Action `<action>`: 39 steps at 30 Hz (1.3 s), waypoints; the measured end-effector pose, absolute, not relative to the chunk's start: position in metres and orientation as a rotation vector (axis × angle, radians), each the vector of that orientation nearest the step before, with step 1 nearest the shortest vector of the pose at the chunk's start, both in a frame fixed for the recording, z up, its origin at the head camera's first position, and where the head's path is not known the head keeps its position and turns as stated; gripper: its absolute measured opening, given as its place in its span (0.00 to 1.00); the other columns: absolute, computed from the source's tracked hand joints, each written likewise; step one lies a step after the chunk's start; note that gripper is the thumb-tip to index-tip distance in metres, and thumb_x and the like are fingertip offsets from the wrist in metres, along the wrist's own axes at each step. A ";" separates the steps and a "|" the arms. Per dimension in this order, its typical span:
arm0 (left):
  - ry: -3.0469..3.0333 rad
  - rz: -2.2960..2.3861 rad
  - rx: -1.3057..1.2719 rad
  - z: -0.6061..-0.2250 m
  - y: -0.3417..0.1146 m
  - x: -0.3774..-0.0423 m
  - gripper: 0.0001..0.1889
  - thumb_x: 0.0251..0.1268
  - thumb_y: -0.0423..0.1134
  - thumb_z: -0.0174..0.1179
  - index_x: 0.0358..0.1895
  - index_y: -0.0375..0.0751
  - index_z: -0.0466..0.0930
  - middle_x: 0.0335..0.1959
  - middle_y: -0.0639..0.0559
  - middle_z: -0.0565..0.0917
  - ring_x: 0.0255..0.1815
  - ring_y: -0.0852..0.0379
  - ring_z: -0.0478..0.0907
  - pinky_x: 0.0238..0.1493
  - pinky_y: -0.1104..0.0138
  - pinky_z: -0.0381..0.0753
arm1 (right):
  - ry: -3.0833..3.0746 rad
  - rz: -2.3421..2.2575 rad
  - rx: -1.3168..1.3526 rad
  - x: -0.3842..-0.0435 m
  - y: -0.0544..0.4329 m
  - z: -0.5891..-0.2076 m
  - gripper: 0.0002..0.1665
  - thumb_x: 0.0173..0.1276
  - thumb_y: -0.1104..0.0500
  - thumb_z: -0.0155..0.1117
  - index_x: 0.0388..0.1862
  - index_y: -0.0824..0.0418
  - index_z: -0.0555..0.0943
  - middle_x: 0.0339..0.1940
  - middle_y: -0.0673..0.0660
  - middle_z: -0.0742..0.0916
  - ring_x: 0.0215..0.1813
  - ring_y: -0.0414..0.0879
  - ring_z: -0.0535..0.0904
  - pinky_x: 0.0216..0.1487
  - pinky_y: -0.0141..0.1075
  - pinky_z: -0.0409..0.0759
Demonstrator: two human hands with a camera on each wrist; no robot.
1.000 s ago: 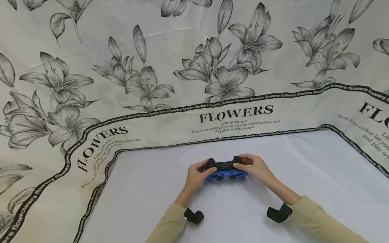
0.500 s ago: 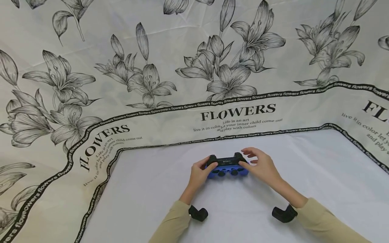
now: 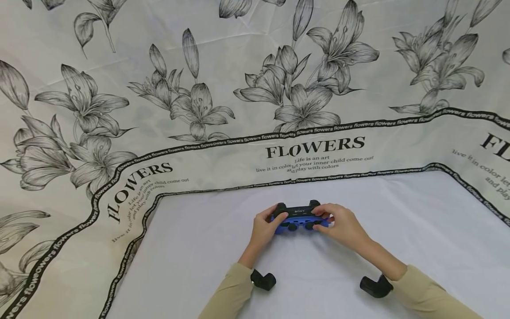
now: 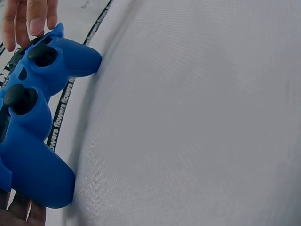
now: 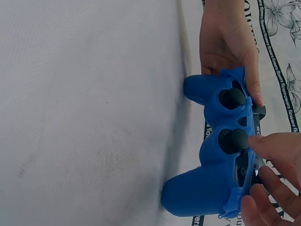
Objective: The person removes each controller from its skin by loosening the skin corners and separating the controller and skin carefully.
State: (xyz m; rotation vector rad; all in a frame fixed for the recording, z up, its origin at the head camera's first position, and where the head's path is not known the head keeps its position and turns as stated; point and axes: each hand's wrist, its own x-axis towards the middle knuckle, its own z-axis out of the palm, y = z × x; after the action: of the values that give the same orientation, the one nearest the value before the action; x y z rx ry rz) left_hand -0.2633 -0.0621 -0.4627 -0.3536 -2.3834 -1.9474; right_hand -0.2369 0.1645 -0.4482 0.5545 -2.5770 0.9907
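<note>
Game controller [image 3: 298, 210] held before a flower-printed cloth [image 3: 223, 102], over a white table [image 3: 191, 257]; contact with the table cannot be told. A blue cover [image 5: 202, 193] wraps its near side. Left hand [image 3: 263, 227]: gripping one end, thumb on top. Right hand [image 3: 344, 226]: pinching the cover's edge, thumb tip beside a black thumbstick [image 5: 234, 141].

Soft, even light fills the head view, leaving the white cloth [image 3: 191, 248] bright with faint shadows near the game controller [image 3: 299, 219]. The patterned backdrop [image 3: 223, 48] looks slightly yellow at lower left. Both wrist views are dimmer and greyer, the left one darker toward its right edge.
</note>
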 end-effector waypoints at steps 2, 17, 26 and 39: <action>-2.380 -1.946 -0.364 -0.463 -0.062 -0.263 0.23 0.63 0.36 0.63 0.59 0.27 0.74 0.55 0.35 0.81 0.38 0.62 0.75 0.38 0.80 0.74 | -2.594 0.955 0.557 -0.236 0.164 -0.447 0.20 0.47 0.64 0.79 0.41 0.61 0.84 0.38 0.54 0.87 0.38 0.45 0.80 0.37 0.38 0.81; -2.417 -1.954 -0.381 -0.464 -0.066 -0.263 0.25 0.66 0.38 0.61 0.62 0.28 0.71 0.61 0.36 0.77 0.54 0.50 0.79 0.52 0.70 0.79 | -2.636 0.661 0.657 -0.236 0.152 -0.440 0.17 0.52 0.64 0.75 0.42 0.61 0.86 0.36 0.52 0.86 0.40 0.46 0.79 0.41 0.41 0.79; -2.453 -1.966 -0.423 -0.466 -0.070 -0.266 0.24 0.68 0.39 0.59 0.63 0.29 0.71 0.60 0.36 0.78 0.56 0.47 0.79 0.55 0.64 0.79 | -2.639 0.555 0.664 -0.238 0.149 -0.437 0.11 0.50 0.67 0.76 0.33 0.60 0.86 0.32 0.52 0.85 0.39 0.48 0.80 0.42 0.43 0.80; -2.487 -1.966 -0.438 -0.463 -0.072 -0.266 0.24 0.67 0.39 0.60 0.62 0.29 0.72 0.58 0.36 0.79 0.49 0.52 0.80 0.48 0.72 0.80 | -2.757 0.335 0.704 -0.239 0.140 -0.423 0.05 0.54 0.64 0.73 0.27 0.60 0.83 0.28 0.50 0.81 0.35 0.45 0.76 0.37 0.35 0.80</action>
State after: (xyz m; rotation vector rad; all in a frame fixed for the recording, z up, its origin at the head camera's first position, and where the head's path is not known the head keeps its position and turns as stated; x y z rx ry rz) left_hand -0.2664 -0.0715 -0.4625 -0.4378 -2.4873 -1.9661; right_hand -0.2386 0.1403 -0.4233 0.7040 -2.7572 0.3345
